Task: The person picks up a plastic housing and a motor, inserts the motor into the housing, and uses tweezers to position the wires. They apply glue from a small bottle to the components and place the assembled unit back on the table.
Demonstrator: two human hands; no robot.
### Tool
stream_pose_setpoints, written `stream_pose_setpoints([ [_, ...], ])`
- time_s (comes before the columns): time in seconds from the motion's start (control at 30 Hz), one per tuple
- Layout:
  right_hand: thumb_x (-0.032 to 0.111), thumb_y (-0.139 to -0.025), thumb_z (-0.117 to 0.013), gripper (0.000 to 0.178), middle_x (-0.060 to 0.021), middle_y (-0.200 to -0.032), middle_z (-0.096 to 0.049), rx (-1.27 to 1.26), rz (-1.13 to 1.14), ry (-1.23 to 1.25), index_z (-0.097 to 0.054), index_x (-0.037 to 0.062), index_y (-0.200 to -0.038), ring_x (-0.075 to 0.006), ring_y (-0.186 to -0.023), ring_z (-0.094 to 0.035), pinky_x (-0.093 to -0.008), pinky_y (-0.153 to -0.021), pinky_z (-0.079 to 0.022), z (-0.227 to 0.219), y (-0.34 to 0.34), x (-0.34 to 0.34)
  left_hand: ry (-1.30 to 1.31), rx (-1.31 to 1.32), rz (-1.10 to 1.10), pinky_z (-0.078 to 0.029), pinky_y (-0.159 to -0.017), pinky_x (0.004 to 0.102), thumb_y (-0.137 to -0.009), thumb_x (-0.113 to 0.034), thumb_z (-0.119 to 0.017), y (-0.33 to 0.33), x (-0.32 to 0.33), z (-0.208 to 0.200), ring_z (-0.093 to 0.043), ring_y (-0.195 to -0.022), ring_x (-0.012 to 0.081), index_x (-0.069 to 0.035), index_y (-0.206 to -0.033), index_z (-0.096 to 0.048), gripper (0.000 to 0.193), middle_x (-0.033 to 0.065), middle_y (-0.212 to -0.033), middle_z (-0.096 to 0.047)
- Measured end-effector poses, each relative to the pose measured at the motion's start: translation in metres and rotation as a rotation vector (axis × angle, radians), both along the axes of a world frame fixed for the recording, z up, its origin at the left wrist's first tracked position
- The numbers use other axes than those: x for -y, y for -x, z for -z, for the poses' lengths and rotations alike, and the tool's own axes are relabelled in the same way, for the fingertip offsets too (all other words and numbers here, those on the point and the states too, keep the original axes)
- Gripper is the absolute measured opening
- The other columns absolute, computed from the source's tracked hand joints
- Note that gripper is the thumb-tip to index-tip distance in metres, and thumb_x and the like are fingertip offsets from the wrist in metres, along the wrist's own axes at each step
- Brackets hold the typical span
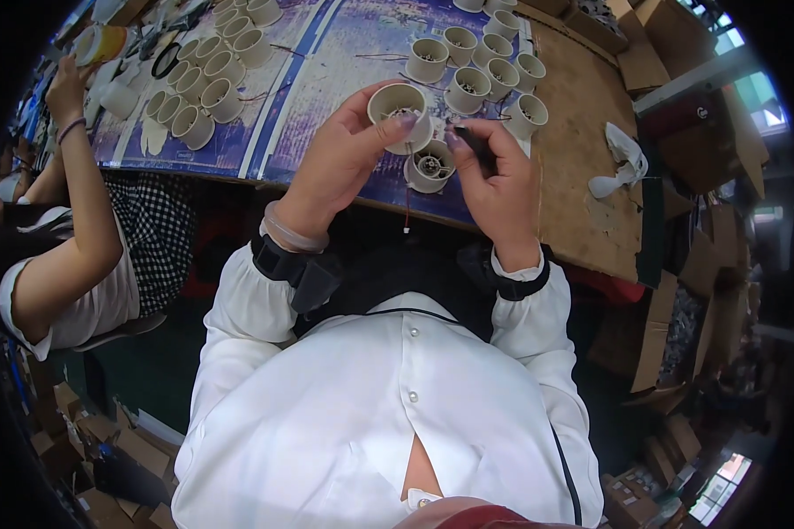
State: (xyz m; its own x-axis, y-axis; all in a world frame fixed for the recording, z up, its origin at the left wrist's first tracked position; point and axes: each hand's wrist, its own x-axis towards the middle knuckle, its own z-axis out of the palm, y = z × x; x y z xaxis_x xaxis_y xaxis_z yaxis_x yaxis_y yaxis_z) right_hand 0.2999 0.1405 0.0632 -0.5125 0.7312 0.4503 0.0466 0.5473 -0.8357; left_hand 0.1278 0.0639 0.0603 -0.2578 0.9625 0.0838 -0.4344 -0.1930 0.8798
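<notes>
My left hand (340,154) is closed around a cream cup-shaped housing (400,104), tilted so its open top and the metal parts inside show. My right hand (498,181) is closed on a slim black tool (476,148), whose tip I cannot make out, close to the right side of the held housing. Just below, a second cup-shaped housing (430,169) with a motor-like part inside stands at the table's front edge. A thin dark red wire (407,212) with a small white plug hangs over that edge; which housing it belongs to is unclear.
More cream housings (468,88), some with thin wires, stand behind my hands, and another group (222,97) stands farther left. A crumpled white bag (625,159) lies on the brown board at right. A co-worker (79,238) sits at left. Cardboard boxes (670,335) crowd the right side.
</notes>
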Motion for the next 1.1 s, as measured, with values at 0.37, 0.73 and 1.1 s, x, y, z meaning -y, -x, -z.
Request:
stream_pose_setpoints([
  [0.37, 0.005, -0.086, -0.069, 0.019, -0.0008, -0.090, -0.065, 0.171, -0.043, 0.131, -0.063, 0.0024, -0.104, -0.0089, -0.077, -0.057, -0.0235, -0.068, -0.046, 0.007, 0.005, 0.015, -0.071, 0.012, -0.057, -0.044, -0.094, 0.0281, -0.087, -0.005, -0.064, -0.005, 0.005, 0.004, -0.057, -0.105, 0.0144, 0.002, -0.129, -0.049, 0.045, 0.0084, -0.116, -0.059],
  [0.73, 0.001, -0.084, -0.067, 0.012, -0.0079, -0.086, -0.063, 0.141, -0.085, -0.314, -0.066, 0.0014, -0.096, -0.0213, -0.079, -0.058, -0.0287, -0.069, -0.045, 0.011, 0.003, -0.009, -0.008, 0.107, 0.001, -0.047, -0.090, 0.0257, -0.088, -0.006, -0.063, 0.002, 0.011, 0.003, -0.059, -0.103, 0.0138, 0.002, -0.129, -0.047, 0.044, 0.0094, -0.113, -0.062],
  [1.1, -0.014, -0.064, -0.060, 0.034, -0.0086, -0.084, -0.061, 0.249, -0.112, -0.627, -0.065, 0.0039, -0.092, -0.0275, -0.077, -0.056, -0.0352, -0.067, -0.045, 0.006, -0.001, -0.011, 0.091, 0.220, 0.046, -0.047, -0.095, 0.0288, -0.092, -0.008, -0.056, 0.008, 0.012, 0.012, -0.059, -0.109, 0.0166, 0.002, -0.131, -0.051, 0.040, 0.0112, -0.120, -0.061],
])
